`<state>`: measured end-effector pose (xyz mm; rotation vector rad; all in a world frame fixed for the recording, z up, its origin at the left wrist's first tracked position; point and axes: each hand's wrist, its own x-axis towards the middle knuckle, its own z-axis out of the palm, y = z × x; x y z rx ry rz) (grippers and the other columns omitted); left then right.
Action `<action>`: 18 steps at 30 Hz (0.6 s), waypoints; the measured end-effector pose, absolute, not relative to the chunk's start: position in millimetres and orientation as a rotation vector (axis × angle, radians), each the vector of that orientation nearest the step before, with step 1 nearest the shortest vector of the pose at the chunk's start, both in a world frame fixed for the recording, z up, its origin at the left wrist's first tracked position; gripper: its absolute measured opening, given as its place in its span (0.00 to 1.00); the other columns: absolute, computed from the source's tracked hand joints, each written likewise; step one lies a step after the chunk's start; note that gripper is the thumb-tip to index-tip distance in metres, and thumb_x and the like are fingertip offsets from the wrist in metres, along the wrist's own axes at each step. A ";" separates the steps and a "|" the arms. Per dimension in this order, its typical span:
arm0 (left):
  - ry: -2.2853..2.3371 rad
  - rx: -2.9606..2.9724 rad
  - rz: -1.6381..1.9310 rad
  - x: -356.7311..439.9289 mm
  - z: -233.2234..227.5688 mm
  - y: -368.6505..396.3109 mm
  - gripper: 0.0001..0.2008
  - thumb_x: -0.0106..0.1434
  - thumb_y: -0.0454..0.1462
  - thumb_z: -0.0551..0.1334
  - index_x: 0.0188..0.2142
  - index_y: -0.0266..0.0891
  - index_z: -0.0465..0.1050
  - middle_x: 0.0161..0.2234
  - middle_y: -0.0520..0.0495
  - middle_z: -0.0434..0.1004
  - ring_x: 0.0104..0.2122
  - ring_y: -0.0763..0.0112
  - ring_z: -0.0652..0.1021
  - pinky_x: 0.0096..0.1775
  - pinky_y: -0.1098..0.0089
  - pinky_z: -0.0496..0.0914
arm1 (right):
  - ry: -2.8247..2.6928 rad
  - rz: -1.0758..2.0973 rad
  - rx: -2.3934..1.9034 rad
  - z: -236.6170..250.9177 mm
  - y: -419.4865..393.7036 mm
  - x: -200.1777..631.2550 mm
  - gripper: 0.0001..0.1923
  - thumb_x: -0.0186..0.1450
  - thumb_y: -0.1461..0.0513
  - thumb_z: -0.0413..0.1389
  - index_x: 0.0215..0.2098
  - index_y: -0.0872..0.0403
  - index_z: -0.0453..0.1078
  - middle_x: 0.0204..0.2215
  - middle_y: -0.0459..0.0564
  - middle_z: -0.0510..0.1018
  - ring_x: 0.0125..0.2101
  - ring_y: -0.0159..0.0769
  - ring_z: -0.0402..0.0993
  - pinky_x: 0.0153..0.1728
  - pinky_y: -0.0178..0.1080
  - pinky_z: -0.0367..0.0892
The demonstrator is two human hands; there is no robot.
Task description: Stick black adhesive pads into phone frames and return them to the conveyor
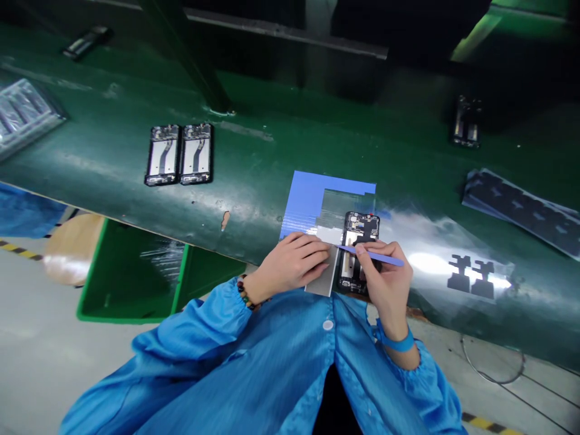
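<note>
Blue sleeves frame both hands at the near edge of the green bench (254, 157). Left hand (290, 266) lies flat, grip released, pressing a grey plate (327, 272) beside an open phone frame (357, 254). Right hand (385, 284) has its grip clenched on a blue pry stick (376, 257), tip over the frame. Two more frames (179, 154) lie well apart toward the far left.

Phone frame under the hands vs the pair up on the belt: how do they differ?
The near frame sits alone on a blue-edged mat; the pair lies side by side on the bare belt. The near one is partly covered by the right hand holding a blue tool; the pair is untouched. All are open, black-rimmed frames.
</note>
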<state>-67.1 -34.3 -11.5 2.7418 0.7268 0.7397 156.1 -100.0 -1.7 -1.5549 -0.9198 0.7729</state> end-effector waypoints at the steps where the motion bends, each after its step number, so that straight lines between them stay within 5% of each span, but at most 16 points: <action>1: 0.726 2.742 0.745 -67.1 -11.0 -34.2 0.08 0.77 0.39 0.65 0.50 0.39 0.79 0.54 0.48 0.86 0.53 0.62 0.83 0.53 0.60 0.74 | -0.919 0.782 -1.549 -1.5 -99.6 155.8 0.19 0.65 0.51 0.73 0.31 0.51 0.69 0.37 0.50 0.86 0.42 0.40 0.84 0.47 0.44 0.78; 6: 0.741 2.742 0.732 -68.4 -11.4 -32.3 0.08 0.77 0.39 0.64 0.50 0.40 0.79 0.54 0.47 0.86 0.53 0.63 0.83 0.52 0.60 0.74 | -0.798 0.832 -1.504 2.9 -107.9 163.0 0.21 0.64 0.52 0.74 0.31 0.51 0.67 0.37 0.50 0.86 0.41 0.40 0.85 0.47 0.44 0.78; 11: 0.712 2.684 0.788 -65.5 -10.5 -37.8 0.08 0.76 0.39 0.65 0.51 0.41 0.79 0.53 0.48 0.87 0.53 0.65 0.84 0.55 0.59 0.74 | -0.772 0.802 -1.486 5.4 -140.8 182.4 0.20 0.64 0.57 0.75 0.31 0.50 0.66 0.34 0.48 0.84 0.42 0.39 0.84 0.60 0.51 0.74; 18: 0.361 2.694 0.783 -48.8 -2.8 -54.0 0.05 0.75 0.39 0.67 0.45 0.41 0.81 0.47 0.50 0.87 0.51 0.68 0.84 0.61 0.62 0.73 | -0.816 0.830 -1.538 -7.3 -168.6 181.8 0.19 0.65 0.57 0.74 0.30 0.50 0.67 0.31 0.45 0.81 0.40 0.39 0.83 0.65 0.58 0.69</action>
